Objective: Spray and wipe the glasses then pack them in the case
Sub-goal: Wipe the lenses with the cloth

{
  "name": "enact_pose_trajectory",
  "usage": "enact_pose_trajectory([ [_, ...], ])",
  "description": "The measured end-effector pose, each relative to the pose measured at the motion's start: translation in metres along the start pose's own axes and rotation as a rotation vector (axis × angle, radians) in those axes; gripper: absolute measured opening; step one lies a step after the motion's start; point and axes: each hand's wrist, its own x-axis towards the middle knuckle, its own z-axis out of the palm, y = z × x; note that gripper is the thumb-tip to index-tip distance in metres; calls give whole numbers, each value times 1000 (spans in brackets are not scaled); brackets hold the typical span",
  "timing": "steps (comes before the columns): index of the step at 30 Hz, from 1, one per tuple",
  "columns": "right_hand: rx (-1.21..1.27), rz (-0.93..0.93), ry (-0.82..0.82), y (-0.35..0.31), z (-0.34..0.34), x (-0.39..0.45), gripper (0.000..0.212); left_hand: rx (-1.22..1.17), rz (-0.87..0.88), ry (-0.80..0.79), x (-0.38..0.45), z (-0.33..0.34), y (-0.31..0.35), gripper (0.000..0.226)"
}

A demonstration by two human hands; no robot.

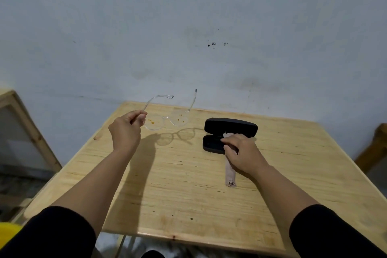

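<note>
My left hand pinches the clear-framed glasses at the left hinge and holds them above the wooden table. Both temples are unfolded and point away, and orange specks dot both lenses. The black glasses case lies open at the table's back right. My right hand is over the case's near half, shut on a beige cloth that hangs down onto the table. No spray bottle is in view.
A pale grey wall stands right behind the table. A wooden frame leans at the left, a wooden piece sits at the right edge, and something yellow shows at the bottom left.
</note>
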Motion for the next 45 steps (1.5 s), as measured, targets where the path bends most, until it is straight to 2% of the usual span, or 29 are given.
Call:
enact_pose_trajectory([
  [5, 31, -16, 57, -8, -13, -23, 34, 3, 20, -21, -6, 8, 1, 17],
  [12, -6, 15, 8, 2, -5, -59, 35, -3, 35, -62, -23, 21, 3, 16],
  [16, -4, 93, -51, 3, 0, -61, 35, -22, 36, -86, -32, 24, 7, 16],
  [21, -77, 87, -53, -1, 4, -52, 12, -50, 15, -98, -39, 24, 10, 16],
  [23, -70, 97, -12, -5, 6, -52, 11, -39, 24, -112, -44, 25, 11, 16],
  [26, 151, 255, 101, -14, 7, -54, 9, -56, 12, -135, -53, 28, 12, 15],
  [29, 595, 448, 197, -24, 6, -54, 17, -87, -4, -160, -64, 34, 15, 14],
  [31, 805, 482, 248, -32, 2, -52, 17, -97, 5, -182, -73, 39, 16, 13],
  [35, 1048, 544, 417, -48, -5, -47, 10, -145, 30, -222, -89, 46, 22, 12],
  [40, 1121, 546, 576, -60, -6, -48, 6, -204, 60, -237, -102, 46, 27, 24],
  [45, 1031, 547, 731, -64, -1, -50, 18, -234, 74, -254, -109, 46, 33, 28],
])
